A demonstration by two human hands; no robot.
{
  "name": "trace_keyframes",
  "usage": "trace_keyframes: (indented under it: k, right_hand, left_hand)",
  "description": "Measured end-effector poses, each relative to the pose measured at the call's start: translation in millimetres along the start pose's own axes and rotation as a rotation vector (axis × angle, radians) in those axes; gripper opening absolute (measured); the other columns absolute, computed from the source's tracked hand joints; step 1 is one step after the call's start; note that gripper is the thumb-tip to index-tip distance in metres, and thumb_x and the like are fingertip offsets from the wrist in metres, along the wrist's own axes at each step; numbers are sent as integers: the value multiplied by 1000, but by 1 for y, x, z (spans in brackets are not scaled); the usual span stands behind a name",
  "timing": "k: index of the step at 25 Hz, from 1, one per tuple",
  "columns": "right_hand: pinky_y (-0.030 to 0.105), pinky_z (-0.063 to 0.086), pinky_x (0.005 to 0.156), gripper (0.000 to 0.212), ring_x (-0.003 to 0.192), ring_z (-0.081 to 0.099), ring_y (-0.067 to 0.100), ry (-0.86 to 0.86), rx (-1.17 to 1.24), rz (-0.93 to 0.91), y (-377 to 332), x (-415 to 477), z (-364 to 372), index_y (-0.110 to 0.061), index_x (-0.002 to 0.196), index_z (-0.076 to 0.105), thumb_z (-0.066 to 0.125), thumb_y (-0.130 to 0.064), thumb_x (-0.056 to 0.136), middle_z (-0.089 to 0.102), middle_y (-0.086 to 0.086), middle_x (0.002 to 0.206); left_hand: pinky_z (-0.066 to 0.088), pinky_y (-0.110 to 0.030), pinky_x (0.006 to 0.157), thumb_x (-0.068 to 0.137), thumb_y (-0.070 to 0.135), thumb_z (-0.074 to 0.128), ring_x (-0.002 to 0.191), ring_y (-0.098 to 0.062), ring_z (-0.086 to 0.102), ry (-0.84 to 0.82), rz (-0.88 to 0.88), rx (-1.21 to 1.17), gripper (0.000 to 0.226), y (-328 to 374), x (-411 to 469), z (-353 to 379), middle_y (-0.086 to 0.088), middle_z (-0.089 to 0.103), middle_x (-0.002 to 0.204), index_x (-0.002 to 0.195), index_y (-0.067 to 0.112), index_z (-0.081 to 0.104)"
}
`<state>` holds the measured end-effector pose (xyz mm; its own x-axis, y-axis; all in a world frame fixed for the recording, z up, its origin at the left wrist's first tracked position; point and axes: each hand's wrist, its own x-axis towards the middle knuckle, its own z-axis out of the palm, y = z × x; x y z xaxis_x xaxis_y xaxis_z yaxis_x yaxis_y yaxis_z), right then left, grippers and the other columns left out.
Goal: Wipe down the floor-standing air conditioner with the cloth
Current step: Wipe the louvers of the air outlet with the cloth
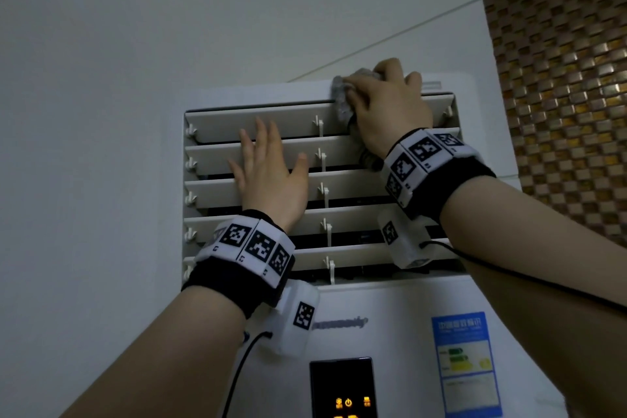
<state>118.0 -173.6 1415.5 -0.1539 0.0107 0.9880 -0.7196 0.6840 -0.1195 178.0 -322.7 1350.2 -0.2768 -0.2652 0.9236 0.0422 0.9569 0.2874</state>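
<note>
The white floor-standing air conditioner (390, 309) fills the middle of the view, its louvred outlet (237, 125) with several horizontal slats at the top. My right hand (386, 108) grips a bunched grey cloth (342, 102) and presses it against the top slat and the upper edge of the unit. My left hand (269, 173) lies flat with straight, spread fingers on the slats left of centre, holding nothing. Both wrists wear bands with black-and-white markers.
A black control panel (342, 387) with orange lit symbols sits low on the unit's front, a blue energy label (464, 363) to its right. A plain white wall (91, 112) lies to the left and a gold mosaic-tiled wall (563, 78) to the right.
</note>
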Motion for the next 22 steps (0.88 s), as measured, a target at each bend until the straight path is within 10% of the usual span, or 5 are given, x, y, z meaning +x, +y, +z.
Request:
trace_keyframes:
  k: [22]
  right_hand:
    - [38,36,74,32,115,34,34,10,-21,73,-43,5,17,-33,119,57,34,-41,99,38,6,132]
  left_hand:
    - [-12,-47,114,100,36,34,145,-21,-17,24,3,24,65,-26,12,-14,2,-8,160,152,16,0]
